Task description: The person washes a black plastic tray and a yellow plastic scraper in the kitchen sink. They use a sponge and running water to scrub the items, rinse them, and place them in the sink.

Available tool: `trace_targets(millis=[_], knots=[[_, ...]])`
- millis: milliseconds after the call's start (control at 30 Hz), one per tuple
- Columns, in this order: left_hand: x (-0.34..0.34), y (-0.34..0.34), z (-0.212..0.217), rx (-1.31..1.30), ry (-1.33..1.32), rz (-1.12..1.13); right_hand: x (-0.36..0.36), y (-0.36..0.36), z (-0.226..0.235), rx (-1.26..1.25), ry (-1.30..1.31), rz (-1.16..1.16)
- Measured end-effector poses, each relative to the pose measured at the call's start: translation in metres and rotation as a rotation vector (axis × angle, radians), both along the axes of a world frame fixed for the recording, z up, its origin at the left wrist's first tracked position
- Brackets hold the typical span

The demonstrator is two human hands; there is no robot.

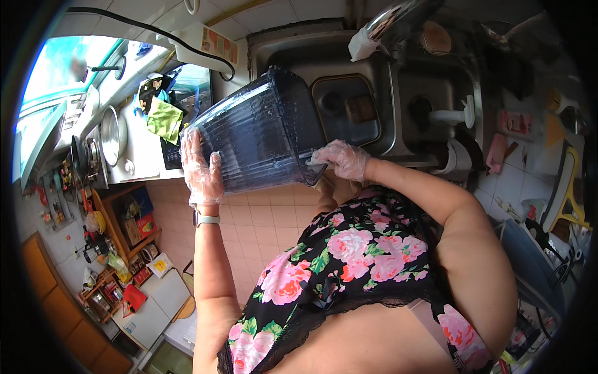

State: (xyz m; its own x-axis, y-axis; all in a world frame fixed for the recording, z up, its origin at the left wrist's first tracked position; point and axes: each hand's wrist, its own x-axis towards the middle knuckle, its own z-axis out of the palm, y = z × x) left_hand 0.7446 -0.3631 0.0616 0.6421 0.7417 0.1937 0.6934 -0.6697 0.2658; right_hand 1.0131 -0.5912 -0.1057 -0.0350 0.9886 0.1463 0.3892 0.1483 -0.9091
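A dark, translucent ribbed plastic bin (pixel 249 134) lies on its side in the air at the counter's front edge, its mouth toward the sink. Its wall looks wet. My left hand (pixel 202 171), in a clear disposable glove, bears up its base with long fingers against the end and the thumb apart. At the near corner of the mouth, my gloved right hand (pixel 346 159) is closed on the bin's rim. Something pale shows at those fingertips; whether it is a cloth or loose glove film I cannot make out. The bin's inside is mostly hidden.
Beyond the bin is a steel double sink (pixel 393 81) with a dark-rimmed tray (pixel 346 109) in its left basin. A green cloth (pixel 164 120) and a metal bowl (pixel 113 136) rest on the left counter. Pink tiled floor (pixel 249 230) lies below.
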Motion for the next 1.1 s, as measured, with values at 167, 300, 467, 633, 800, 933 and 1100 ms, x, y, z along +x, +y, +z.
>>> trace_targets(millis=[167,300,467,633,800,933,1100], knots=[[0.0,0.002,-0.002,0.011,-0.017,-0.014,0.019,-0.003,-0.026,0.064,0.067,-0.26],[0.005,0.001,0.002,0.011,-0.026,-0.037,0.084,0.003,-0.112,-0.225,-0.105,-0.925],[-0.008,-0.002,-0.002,-0.006,-0.048,-0.032,0.115,0.044,-0.08,-0.642,-0.231,-0.939],[-0.001,0.002,0.004,-0.032,-0.057,-0.058,0.143,0.069,-0.212,-1.044,-0.319,-0.788],[-0.009,0.001,0.001,-0.048,-0.07,-0.047,0.147,0.063,-0.22,-1.044,0.39,-1.098],[-0.03,0.008,-0.007,-0.134,-0.168,-0.029,0.146,0.054,-0.172,-1.051,0.369,-1.084],[-0.066,0.03,-0.018,-0.429,-0.362,0.318,0.131,0.024,-0.056,-1.052,0.329,-0.926]])
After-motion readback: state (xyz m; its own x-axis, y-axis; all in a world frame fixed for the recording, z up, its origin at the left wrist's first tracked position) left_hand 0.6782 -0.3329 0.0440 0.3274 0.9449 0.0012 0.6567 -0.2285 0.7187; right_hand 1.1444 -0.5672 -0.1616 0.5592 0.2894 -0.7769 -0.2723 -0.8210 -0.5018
